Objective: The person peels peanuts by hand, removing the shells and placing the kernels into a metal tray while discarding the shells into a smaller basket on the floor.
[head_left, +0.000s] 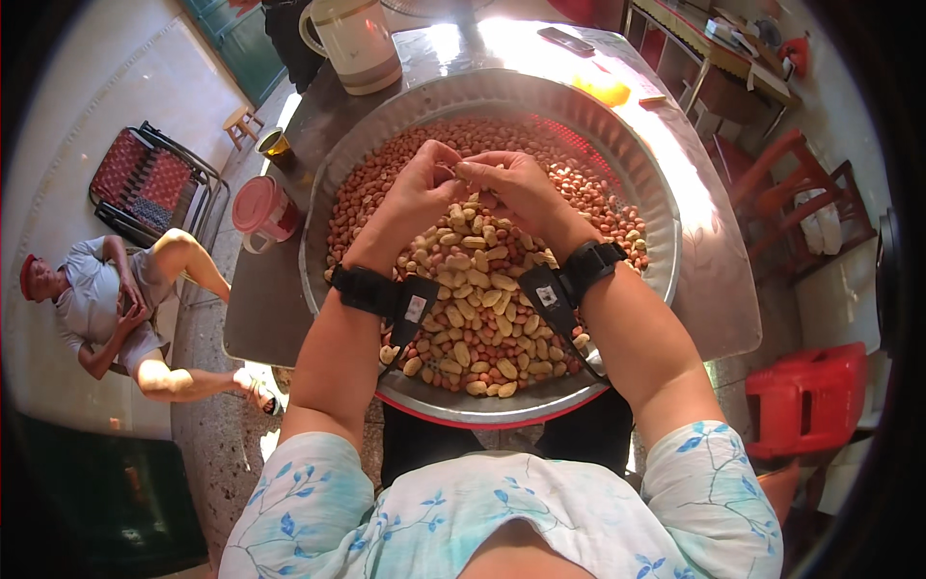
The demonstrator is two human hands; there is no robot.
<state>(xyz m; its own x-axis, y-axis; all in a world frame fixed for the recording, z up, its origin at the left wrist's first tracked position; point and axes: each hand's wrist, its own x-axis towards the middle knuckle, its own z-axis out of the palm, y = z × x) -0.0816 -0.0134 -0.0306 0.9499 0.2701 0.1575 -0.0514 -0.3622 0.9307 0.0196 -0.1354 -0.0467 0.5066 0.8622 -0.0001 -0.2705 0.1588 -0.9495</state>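
A wide round metal pan holds a heap of unshelled peanuts on its near side and many reddish shelled kernels toward the far side. Over the middle of the pan, my left hand and my right hand meet at the fingertips. Both are closed in a pinch. What sits between the fingers is small and mostly hidden. Black straps with small boxes circle both wrists, hanging just above the peanuts. Part of a red mesh surface shows among the kernels at the far right.
The pan rests on a grey table. Left of it stand a lidded pink mug, a small dark cup and a large jug. A phone lies at the back. A person sits at left; a red stool stands right.
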